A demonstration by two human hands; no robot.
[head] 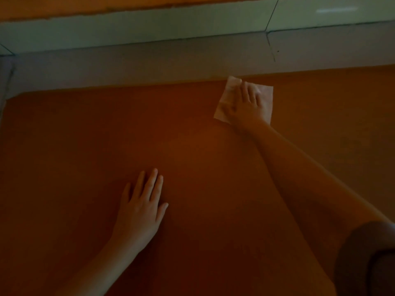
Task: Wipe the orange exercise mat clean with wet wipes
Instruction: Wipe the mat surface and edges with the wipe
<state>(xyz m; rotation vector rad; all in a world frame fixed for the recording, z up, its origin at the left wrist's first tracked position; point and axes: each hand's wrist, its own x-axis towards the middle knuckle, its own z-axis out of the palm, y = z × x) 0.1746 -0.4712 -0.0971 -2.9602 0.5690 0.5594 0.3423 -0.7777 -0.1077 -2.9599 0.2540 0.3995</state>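
The orange exercise mat (pixel 74 135) lies flat on the grey floor (pixel 128 65) and fills most of the view, with its rounded far-left corner visible. Nothing but the left hand (pixel 139 208) seems to pin the mat, so a hard stroke could slide or ruck it if that hand lifts. It rests palm down on the mat's near-middle, its fingers (pixel 149 182) straight, close together and pointing toward the far edge, holding nothing. To the right, at the mat's far edge, lies the wet wipe (pixel 224 103), spread as a thin pale sheet with its far corner reaching that edge. From here it could run off onto the floor and carry grit back onto the mat. It could also bunch or fold under the palm, because it is only pressed, not gripped. The right hand (pixel 245 103) lies flat on top of it at the end of a long, nearly straight arm. Its fingers (pixel 245 92) are extended and slightly spread, pressing the sheet down rather than pinching it. That far reach probably makes the pressure light and uneven.
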